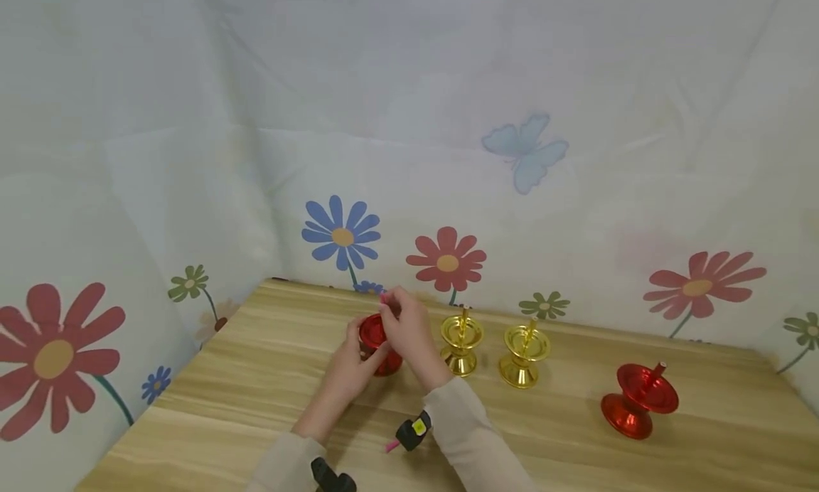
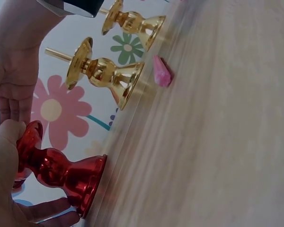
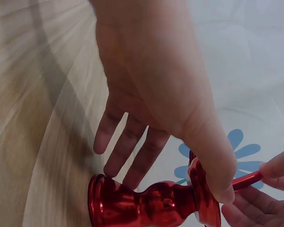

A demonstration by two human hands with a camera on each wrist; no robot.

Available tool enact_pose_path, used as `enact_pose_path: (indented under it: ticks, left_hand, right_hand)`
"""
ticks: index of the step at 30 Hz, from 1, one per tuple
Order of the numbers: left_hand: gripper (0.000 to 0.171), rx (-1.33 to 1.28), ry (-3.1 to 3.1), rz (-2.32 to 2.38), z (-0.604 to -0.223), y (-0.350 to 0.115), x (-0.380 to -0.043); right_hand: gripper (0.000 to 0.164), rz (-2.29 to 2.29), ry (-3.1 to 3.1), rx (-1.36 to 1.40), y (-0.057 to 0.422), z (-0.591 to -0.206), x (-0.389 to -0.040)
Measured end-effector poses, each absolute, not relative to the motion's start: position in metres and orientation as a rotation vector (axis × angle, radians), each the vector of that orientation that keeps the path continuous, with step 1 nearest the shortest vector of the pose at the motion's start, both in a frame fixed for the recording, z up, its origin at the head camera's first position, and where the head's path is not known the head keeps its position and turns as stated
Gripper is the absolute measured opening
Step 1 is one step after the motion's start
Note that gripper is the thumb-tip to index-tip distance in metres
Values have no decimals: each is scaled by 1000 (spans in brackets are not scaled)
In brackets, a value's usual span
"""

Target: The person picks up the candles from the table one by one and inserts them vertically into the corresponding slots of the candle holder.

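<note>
Red holder (image 1: 387,364) sits upright on the worktop (image 1: 281,328), left of a gold holder (image 1: 461,364), left hand (image 1: 350,370) gripping it, presumably for steadiness, while the right hand (image 1: 409,332) pinches a pink piece (image 1: 384,299) at the stem's (image 3: 248,180) top.

Table (image 1: 211,399): wood-grain top, pale brown. Landmark: left gold holder (image 1: 461,346), upright. Right gold holder (image 1: 525,353) upright just beside it. Left red holder (image 2: 54,168) near, landmark's left. Right red holder (image 1: 640,399) well apart, landmark's right, near side. Pink tapered piece (image 2: 162,72) lying landmark's near side.
</note>
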State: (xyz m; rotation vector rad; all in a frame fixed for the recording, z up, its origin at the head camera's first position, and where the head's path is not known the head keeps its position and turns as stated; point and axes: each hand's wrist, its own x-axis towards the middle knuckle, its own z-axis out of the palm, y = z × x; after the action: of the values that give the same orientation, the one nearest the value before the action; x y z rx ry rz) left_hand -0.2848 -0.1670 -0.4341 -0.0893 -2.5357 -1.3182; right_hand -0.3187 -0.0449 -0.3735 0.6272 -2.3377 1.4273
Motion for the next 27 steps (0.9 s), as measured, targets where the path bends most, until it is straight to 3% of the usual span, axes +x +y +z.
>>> enact_pose_path:
  ticks: [7, 12, 20, 27]
  left_hand:
    - [79, -56, -2540, -1411, -434, -158, -279]
    - [89, 29, -2511, -1353, -415, -153, -271]
    - [74, -63, -2262, -1168, -381, -144, -256]
    - [56, -397, -2133, -1105, -358, -126, -259]
  right_hand:
    - [29, 1520, -2423, 455, -25, -372, -300]
    - [29, 1523, -2440, 400, -6, -361, -281]
    - [20, 1250, -2509, 568, 27, -335, -260]
    - [15, 1083, -2647, 559, 57, -318, -243]
